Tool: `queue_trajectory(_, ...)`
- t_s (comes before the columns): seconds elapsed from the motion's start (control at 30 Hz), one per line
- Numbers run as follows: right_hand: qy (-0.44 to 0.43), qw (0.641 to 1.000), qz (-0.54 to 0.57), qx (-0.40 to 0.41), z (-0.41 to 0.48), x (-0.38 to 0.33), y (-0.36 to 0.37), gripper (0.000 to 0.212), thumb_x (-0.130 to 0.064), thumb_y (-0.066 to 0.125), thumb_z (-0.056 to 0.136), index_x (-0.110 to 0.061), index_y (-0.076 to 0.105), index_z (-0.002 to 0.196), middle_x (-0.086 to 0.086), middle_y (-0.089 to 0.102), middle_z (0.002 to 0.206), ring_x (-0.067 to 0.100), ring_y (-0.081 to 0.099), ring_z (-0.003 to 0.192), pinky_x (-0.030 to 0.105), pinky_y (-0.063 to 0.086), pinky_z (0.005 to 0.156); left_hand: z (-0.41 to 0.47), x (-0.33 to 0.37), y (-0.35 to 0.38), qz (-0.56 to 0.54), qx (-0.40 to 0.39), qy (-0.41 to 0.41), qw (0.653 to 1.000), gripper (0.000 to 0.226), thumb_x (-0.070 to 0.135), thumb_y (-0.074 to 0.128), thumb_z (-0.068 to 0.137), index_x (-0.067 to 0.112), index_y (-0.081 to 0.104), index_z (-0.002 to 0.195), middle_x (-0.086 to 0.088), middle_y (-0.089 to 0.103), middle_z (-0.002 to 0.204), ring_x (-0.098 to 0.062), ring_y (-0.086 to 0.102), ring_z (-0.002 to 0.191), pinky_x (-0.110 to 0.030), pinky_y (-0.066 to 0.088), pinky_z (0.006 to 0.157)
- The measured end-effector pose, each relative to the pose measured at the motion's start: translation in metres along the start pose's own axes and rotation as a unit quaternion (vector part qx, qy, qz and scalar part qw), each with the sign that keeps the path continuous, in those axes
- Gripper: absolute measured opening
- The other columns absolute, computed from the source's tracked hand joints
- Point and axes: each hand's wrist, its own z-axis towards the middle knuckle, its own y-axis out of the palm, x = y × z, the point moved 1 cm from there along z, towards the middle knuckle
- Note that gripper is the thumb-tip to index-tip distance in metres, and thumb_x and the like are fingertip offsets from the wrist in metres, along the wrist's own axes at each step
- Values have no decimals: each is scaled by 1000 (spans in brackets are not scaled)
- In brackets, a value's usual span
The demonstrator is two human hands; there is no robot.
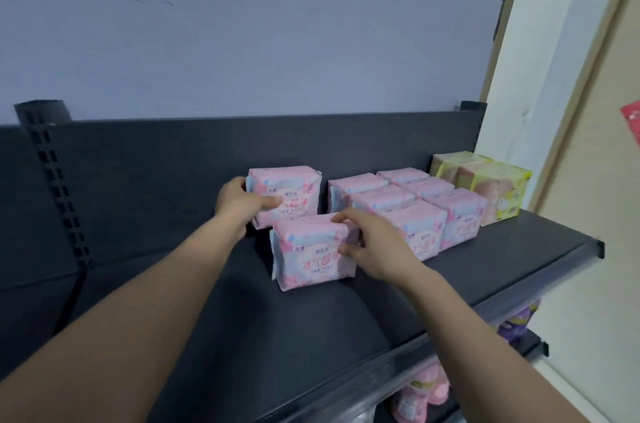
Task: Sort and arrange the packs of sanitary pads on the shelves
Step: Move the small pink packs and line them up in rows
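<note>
While left grip (242, 204) clasps rear pink pack (294, 185), right grip (369, 244) pinches right edge of front pack (306, 258); shelf (156, 284) surface stretches leftward.

**Soft film on matt dark metal**

The front pink pack (308, 259), at the centre of the frame, is wrapped in thin plastic film, smooth with a faint sheen and crinkled at its sealed edges. The rear pink pack (291, 187) just behind it looks the same. The yellow-green packs (498, 194) at right are wrapped in glossier film. The shelf (242, 336) looks like painted metal, dark and matt, and its front rail (540, 284) is a shinier strip. The wall (242, 24) above is matt paint, lightly scuffed.
</note>
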Motion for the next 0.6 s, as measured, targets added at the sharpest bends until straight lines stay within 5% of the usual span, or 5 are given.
queue_trajectory(0.13,-2,999,-53,-11,14,0,1,39,-11,63,86,-23,55,122,7,57,112,24,55,93,30,39,73,9,-12,16,16,-18,-21,1000,36,-4,82,68,12,62,94,-2,69,93,-18,67,81,-33,56,67)
queue_trajectory(0.23,7,996,-92,-15,24,2,0,42,-9,57,87,-24,54,126,10,55,114,32,56,101,34,46,82,16,-19,26,41,-24,-23,999,33,-1,83,68,13,62,89,-2,68,89,-19,66,81,-40,58,78)
queue_trajectory(0.43,19,983,-183,16,37,8,2,33,-10,48,91,-19,52,123,10,50,110,33,57,94,30,35,66,27,-25,38,50,-42,-40,997,19,-2,72,79,10,60,88,-4,64,82,-20,60,75,-38,52,75)
queue_trajectory(0.6,25,977,-207,33,48,9,7,31,-5,48,89,-15,56,118,10,47,110,31,56,84,31,35,62,19,-25,29,10,-109,-51,993,22,-7,59,86,12,62,97,-7,67,96,-18,65,86,-31,57,81)
